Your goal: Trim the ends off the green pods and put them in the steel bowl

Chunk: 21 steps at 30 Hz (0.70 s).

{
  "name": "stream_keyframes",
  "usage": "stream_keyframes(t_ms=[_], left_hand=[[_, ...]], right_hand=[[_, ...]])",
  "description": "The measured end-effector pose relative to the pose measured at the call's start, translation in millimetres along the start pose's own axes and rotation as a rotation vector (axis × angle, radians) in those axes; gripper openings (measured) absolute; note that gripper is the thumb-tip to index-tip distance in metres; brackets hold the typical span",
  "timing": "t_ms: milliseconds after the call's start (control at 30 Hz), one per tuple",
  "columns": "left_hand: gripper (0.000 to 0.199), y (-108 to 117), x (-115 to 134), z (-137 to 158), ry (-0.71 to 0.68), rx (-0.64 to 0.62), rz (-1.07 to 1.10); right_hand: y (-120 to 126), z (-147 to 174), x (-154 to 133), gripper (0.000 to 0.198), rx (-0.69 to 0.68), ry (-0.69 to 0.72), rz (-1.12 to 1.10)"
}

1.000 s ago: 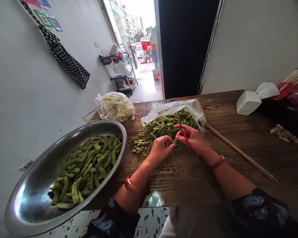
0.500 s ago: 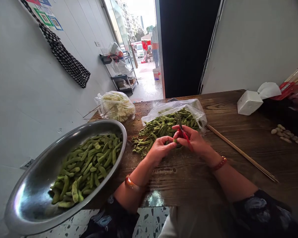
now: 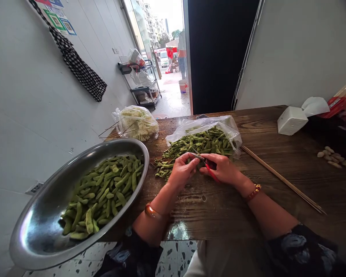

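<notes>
My right hand (image 3: 223,169) is closed around red-handled scissors (image 3: 211,172), their blades pointing left to the fingertips of my left hand. The fingers of my left hand (image 3: 182,171) are pinched on an edamame pod, mostly hidden by the fingers and blades. Just beyond both hands, a heap of edamame pods (image 3: 187,144) spills from a clear plastic bag (image 3: 229,125) onto the wooden table (image 3: 227,211). To the left, a large metal basin (image 3: 50,198) stands tilted in view, with many loose green pods (image 3: 103,192) in it.
A bag of cauliflower (image 3: 140,123) sits behind the basin. Thin wooden skewers (image 3: 282,177) lie right of my hands. Farther right are a white tissue pack (image 3: 292,120) and several peanuts (image 3: 333,157). A cart (image 3: 141,84) stands by the open doorway.
The scissors have swung from pointing up and away to pointing left, their blades now at my left fingertips. My right hand has turned and lowered slightly; the pod at my fingertips is now mostly hidden.
</notes>
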State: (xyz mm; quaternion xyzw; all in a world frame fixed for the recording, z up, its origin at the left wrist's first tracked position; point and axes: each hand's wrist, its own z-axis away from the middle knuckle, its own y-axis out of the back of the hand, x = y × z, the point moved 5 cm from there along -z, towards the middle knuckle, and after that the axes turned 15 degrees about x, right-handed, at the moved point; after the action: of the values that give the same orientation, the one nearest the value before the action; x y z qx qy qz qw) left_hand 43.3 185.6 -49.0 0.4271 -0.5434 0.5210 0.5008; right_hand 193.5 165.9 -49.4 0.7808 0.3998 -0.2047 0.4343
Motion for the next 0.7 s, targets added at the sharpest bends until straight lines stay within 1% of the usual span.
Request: stream_keyframes(t_ms=[100, 200, 367, 567, 700], left_hand=[[0.031, -0.7, 2.2, 0.8, -0.017, 0.005, -0.042], [0.031, -0.8, 2.9, 0.8, -0.028, 0.015, -0.081], [0.032, 0.0, -0.4, -0.3, -0.020, 0.013, -0.093], [0.031, 1.4, 2.1, -1.4, -0.063, 0.024, -0.149], [0.029, 3.1, 4.4, -2.8, -0.087, 0.033, -0.181]], right_hand=[[0.2, 0.1, -1.3, 0.051, 0.000, 0.007, 0.005], [0.6, 0.4, -3.3, 0.052, 0.000, -0.015, -0.025], [-0.3, 1.4, -3.7, 0.049, -0.006, -0.039, -0.042], [-1.5, 1.2, -1.6, 0.044, -0.019, 0.004, -0.005], [-3.1, 1.2, 0.3, 0.039, -0.041, 0.005, 0.000]])
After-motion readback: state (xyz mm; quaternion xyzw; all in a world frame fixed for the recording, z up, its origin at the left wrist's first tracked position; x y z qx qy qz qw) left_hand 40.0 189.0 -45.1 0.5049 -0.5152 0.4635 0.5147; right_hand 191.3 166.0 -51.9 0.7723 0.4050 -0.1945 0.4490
